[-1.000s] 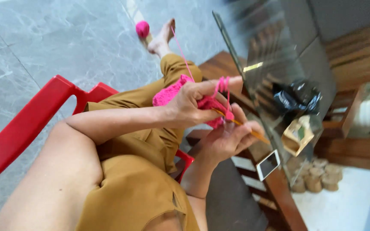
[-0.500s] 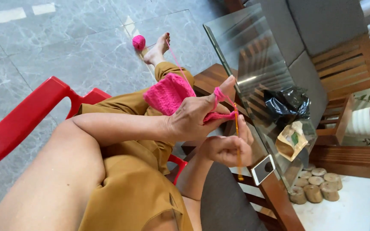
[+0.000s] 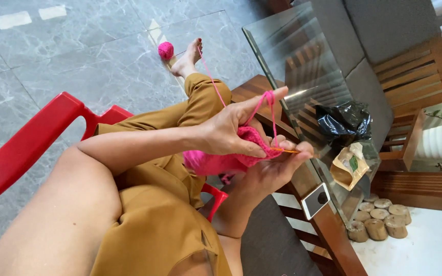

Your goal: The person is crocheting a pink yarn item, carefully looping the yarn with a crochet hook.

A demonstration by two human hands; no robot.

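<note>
Left hand [image 3: 231, 130] pinches pink knitted piece [image 3: 216, 162], yarn strand [image 3: 262, 105] looped over its forefinger. Right hand [image 3: 272, 171] closed around orange hook [image 3: 285, 150]. Yarn ball [image 3: 166, 50] on floor.

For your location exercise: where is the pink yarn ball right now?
In the head view, the pink yarn ball lies on the grey floor, upper left, just left of the person's bare foot.

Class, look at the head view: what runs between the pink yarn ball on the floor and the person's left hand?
A pink yarn strand runs from the yarn ball, past the bare foot and over the knee, to the left hand.
</note>
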